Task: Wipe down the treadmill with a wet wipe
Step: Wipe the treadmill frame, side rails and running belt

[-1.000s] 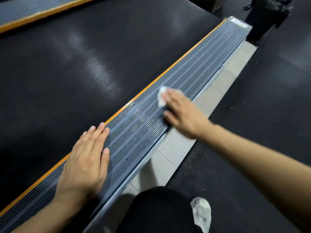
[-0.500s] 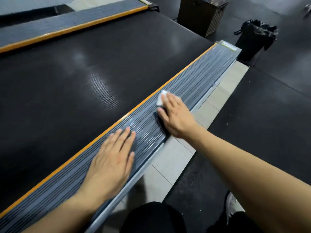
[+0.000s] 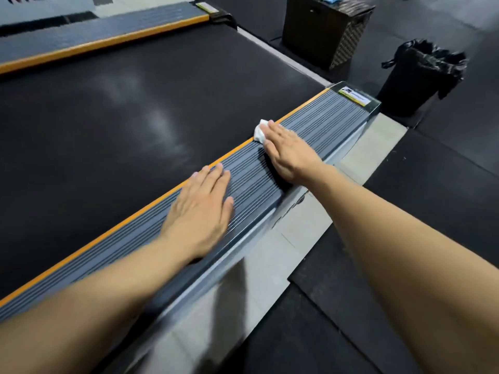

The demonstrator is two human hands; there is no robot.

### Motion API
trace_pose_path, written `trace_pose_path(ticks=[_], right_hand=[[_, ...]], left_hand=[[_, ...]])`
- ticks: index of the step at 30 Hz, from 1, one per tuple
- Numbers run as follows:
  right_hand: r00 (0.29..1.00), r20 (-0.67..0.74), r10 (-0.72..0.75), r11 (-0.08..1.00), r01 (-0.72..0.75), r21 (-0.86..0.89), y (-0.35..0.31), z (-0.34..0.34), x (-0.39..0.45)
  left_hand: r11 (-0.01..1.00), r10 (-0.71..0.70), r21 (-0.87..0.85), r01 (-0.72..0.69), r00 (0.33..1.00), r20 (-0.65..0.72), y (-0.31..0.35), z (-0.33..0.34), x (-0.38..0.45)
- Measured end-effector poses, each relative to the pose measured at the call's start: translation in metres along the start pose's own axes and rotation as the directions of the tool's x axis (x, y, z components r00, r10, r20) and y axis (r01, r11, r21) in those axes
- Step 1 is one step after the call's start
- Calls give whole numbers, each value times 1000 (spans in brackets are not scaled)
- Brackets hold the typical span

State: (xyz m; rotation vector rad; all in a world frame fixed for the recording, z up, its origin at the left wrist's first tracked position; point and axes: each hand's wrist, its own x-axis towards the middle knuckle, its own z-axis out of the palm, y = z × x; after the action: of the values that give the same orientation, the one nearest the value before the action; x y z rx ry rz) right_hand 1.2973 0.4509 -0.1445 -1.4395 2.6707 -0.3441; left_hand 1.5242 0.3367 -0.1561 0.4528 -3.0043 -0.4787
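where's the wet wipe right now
In the head view the wet wipe lies under the fingertips of the right hand, pressed on the treadmill's ribbed grey side rail by its orange edge strip, up the rail from the left hand.

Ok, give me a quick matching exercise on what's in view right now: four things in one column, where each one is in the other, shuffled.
Things:
1. wet wipe
2. left hand
3. bin
4. wicker basket

Places:
A. flat on the ribbed side rail, nearer the camera
B. on the floor past the rail's far end
C. under the right hand's fingers, by the orange stripe
D. top of view, behind the belt

Pairs: 1-C, 2-A, 3-B, 4-D
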Motion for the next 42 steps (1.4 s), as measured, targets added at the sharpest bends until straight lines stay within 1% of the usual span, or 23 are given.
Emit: trace_pose_path(ticks=[4,7,10,13,15,16,18,20,21,22,24,26,27,28,29,31,32,34,36,38,39,40,42], right_hand=[[998,-19,61,998,-61,-17,104,-16,42],[993,-10,114,992,-115,-52,178,-30,74],[984,16,180,980,-178,-85,231,-45,97],[978,-24,205,977,-206,-47,247,-52,100],[977,-61,205,976,-200,82,218,-54,89],[989,-72,132,983,-121,140,195,-50,76],[987,-73,-147,971,157,177,136,-32,43],[921,-10,-390,913,388,124,101,-18,18],[901,1,-433,896,431,107,102,-20,17],[921,-8,-389,914,387,124,115,-25,22],[991,-57,-121,978,129,164,165,-43,39],[979,-91,180,977,-168,133,229,-60,54],[965,-78,252,965,-244,94,251,-63,57],[964,-71,255,966,-251,54,259,-60,56],[971,-82,225,974,-223,32,255,-54,55],[979,-111,170,985,-167,36,218,-40,41],[988,-108,109,993,-103,61,191,-34,29],[988,-94,-123,980,136,146,128,-22,0],[930,-40,-364,907,364,210,60,-5,-36],[849,32,-527,836,512,199,22,1,-58],[832,39,-553,821,537,191,25,-4,-55],[850,23,-526,839,515,174,36,-10,-47],[918,-51,-393,910,396,121,69,-27,-24]], left_hand=[[999,-13,42,15,999,-30,10,12,53],[996,14,85,-11,999,-38,7,18,59],[999,7,50,-4,999,-50,8,17,59],[1000,-1,17,1,999,-43,12,15,61],[999,1,34,0,999,-36,10,16,64],[999,3,50,-1,999,-36,10,17,63],[998,-13,60,15,999,-36,14,17,62],[996,-13,85,16,999,-34,14,17,61],[996,-13,87,16,1000,-26,14,16,60],[996,-18,83,20,1000,-23,14,16,61],[995,-7,96,9,1000,-27,12,18,62],[996,-18,85,21,999,-33,16,17,60],[996,-22,84,25,999,-41,18,17,60],[996,-17,87,21,999,-45,18,16,61],[996,-12,89,16,999,-46,18,16,62],[995,-15,93,19,999,-45,18,15,61],[994,-17,103,21,999,-48,18,16,60],[993,-24,113,30,998,-51,16,18,60],[994,-28,102,33,998,-54,14,19,61],[996,-13,92,18,998,-63,14,17,62],[996,-9,86,14,998,-65,15,16,62],[997,-5,80,10,998,-66,16,16,61],[998,-8,69,13,998,-68,17,15,60]])
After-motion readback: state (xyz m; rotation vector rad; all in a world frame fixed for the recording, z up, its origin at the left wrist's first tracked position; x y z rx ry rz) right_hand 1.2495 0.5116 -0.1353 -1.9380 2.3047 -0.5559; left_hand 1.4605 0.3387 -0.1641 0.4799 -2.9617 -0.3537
